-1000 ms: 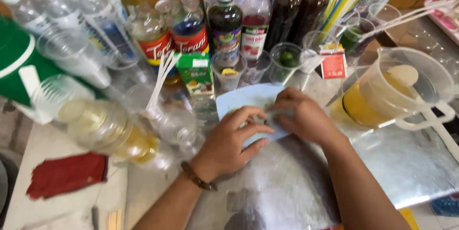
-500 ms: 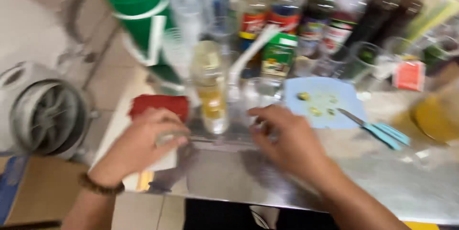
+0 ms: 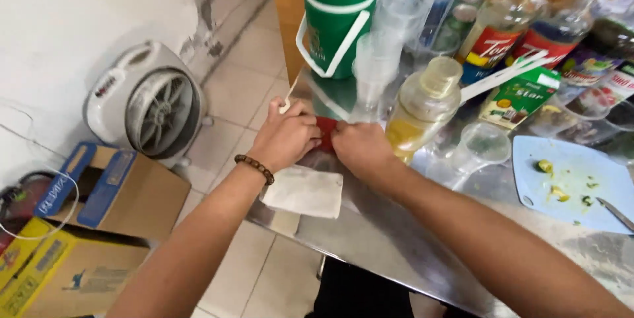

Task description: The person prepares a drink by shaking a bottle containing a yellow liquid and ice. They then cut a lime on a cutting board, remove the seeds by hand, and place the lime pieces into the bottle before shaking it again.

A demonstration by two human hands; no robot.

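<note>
A red flat packet [image 3: 325, 134] lies at the left end of the steel counter [image 3: 389, 239], mostly hidden by my hands. My left hand [image 3: 284, 136] pinches its left side, and a thin pale stick [image 3: 288, 99] pokes up from between the fingers. My right hand [image 3: 360, 147] grips the packet's right side, knuckles up. The two hands almost touch. A white folded cloth [image 3: 305, 191] lies just below them at the counter's edge.
Behind the hands stand a green jug [image 3: 337, 14], stacked clear cups [image 3: 376, 60] and a bottle of yellowish liquid [image 3: 422, 110]. Syrup bottles and a green carton [image 3: 518, 97] crowd the back. A blue cutting board [image 3: 568, 182] with a knife [image 3: 617, 212] lies right. A fan [image 3: 148, 103] and cardboard boxes [image 3: 99, 192] sit on the floor left.
My hands left the blue cutting board and moved left along the counter. Both now close on the red packet, and the view has swung left with them.
</note>
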